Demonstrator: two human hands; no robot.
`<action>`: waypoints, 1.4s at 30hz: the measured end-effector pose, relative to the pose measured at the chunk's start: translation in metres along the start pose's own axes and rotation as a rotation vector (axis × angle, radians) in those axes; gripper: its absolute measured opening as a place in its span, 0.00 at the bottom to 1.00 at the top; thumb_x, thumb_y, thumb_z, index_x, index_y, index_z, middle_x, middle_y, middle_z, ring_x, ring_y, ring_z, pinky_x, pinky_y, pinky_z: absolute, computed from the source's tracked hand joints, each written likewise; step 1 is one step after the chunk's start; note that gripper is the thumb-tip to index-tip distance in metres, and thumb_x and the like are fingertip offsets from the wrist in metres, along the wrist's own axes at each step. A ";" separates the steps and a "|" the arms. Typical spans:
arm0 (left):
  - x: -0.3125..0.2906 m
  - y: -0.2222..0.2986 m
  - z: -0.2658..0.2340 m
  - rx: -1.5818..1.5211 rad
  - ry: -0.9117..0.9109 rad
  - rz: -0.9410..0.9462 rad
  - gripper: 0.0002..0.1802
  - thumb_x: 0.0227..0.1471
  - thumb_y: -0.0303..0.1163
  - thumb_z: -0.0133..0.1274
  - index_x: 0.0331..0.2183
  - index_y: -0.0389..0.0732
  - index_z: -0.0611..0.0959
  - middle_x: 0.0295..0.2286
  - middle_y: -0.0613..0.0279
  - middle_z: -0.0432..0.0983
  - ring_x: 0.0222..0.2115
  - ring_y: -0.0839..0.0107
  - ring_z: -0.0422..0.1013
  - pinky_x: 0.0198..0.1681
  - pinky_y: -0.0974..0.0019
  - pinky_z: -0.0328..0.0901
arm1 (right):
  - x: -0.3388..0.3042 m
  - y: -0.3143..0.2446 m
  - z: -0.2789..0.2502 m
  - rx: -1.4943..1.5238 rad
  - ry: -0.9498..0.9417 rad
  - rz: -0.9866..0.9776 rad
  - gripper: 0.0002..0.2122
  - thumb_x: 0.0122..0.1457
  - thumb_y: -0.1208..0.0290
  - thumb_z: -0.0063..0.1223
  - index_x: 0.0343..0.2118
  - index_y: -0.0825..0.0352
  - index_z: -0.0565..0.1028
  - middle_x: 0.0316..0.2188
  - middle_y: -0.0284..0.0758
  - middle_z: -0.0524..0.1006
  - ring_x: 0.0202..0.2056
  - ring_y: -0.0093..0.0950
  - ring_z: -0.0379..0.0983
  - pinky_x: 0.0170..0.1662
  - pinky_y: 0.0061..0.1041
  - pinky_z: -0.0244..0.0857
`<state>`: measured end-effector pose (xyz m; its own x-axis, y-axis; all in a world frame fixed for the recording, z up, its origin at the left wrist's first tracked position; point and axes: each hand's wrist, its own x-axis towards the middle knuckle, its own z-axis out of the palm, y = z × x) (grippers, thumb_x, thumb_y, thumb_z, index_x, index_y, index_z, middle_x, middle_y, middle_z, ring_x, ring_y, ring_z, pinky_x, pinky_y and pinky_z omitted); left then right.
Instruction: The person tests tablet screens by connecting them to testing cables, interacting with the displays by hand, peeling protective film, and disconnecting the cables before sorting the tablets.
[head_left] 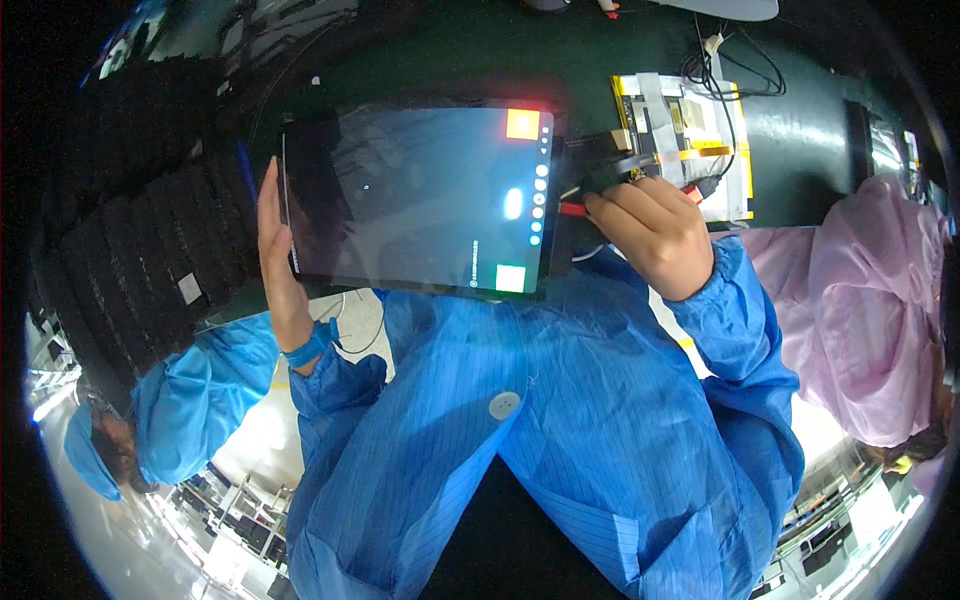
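Note:
A tablet [420,200] with a lit screen lies in front of me near the table's front edge. Coloured squares sit in two of its corners, and round icons run down its right side. My left hand [280,245] rests along the tablet's left edge, fingers stretched out and pressed flat against it. At the right edge, my right hand [650,228] is closed on a red-and-black cable [573,209]. Its red end points at the tablet's side. My fingers hide the cable's middle; whether the tip touches the tablet, I cannot tell.
Behind my right hand, an opened flat device [742,180] with white panels, yellow edges and tape lies on the dark green table [430,60]. A coiled black cord [735,85] crosses it. Rows of black slabs [150,250] stand left. People in blue [205,390] and pink [860,320] flank me.

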<state>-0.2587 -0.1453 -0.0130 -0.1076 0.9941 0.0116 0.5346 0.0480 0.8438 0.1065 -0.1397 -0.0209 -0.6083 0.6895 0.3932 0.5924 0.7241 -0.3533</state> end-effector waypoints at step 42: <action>-0.036 0.064 0.035 0.214 -0.278 0.711 0.12 0.41 0.36 0.58 0.32 0.45 0.85 0.42 0.62 0.74 0.43 0.61 0.70 0.48 0.58 0.62 | 0.148 0.056 -0.041 -0.190 0.085 -0.180 0.19 0.54 0.72 0.58 0.50 0.59 0.72 0.50 0.42 0.72 0.51 0.38 0.69 0.52 0.32 0.64</action>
<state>-0.1908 -0.1745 0.0216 0.5187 0.7796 0.3510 0.5491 -0.6185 0.5622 0.0708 0.0020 0.0525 -0.6714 0.5399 0.5076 0.5720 0.8131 -0.1082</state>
